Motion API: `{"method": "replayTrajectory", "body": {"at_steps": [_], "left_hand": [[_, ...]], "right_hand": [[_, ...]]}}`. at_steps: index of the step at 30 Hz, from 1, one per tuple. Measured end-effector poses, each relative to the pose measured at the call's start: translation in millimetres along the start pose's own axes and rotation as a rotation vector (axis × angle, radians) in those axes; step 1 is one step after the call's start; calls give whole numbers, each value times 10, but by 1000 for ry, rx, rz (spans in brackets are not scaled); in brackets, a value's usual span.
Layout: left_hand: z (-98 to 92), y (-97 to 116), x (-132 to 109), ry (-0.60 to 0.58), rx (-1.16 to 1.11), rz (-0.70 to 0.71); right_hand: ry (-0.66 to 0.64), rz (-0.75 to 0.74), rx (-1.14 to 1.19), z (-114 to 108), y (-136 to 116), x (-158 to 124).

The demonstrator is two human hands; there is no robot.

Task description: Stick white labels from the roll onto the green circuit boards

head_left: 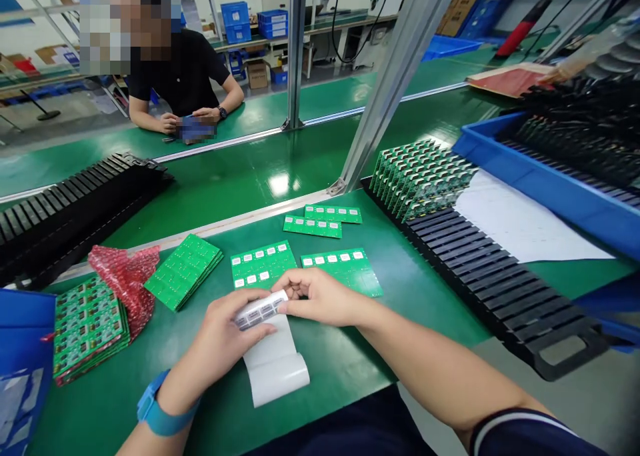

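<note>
Label strip (pixel 260 315), too small to read, is gripped in the left hand (pixel 223 331), right hand (pixel 323 299) pinching its end.

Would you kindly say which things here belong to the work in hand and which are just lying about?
Apparently in use: label roll, in the left hand, right hand at its end; circuit boards bearing white labels.

Seemingly just lying about: red bubble wrap; white paper sheet.

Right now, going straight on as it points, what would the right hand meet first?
Most likely the label roll held in the left hand; the right hand seems at its edge, though depth is unclear.
</note>
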State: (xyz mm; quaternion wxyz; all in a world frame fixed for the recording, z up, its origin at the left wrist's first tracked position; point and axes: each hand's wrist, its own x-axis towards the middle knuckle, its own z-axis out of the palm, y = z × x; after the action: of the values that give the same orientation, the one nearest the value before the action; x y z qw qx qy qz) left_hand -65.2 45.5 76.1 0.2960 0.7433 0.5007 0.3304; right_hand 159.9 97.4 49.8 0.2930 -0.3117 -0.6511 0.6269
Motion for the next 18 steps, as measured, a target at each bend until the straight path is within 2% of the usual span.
{"method": "replayTrajectory", "body": {"at_steps": [5,11,18], "left_hand": [[179,-140,-95,131,49,71],[280,-252,-178,172,53,174],[303,-296,-177,135,-3,68]], "right_hand": [[47,-111,-240,9,-40,-30],[24,-256,-500,73,45,-10],[74,-296,-580,126,222,29]]}}
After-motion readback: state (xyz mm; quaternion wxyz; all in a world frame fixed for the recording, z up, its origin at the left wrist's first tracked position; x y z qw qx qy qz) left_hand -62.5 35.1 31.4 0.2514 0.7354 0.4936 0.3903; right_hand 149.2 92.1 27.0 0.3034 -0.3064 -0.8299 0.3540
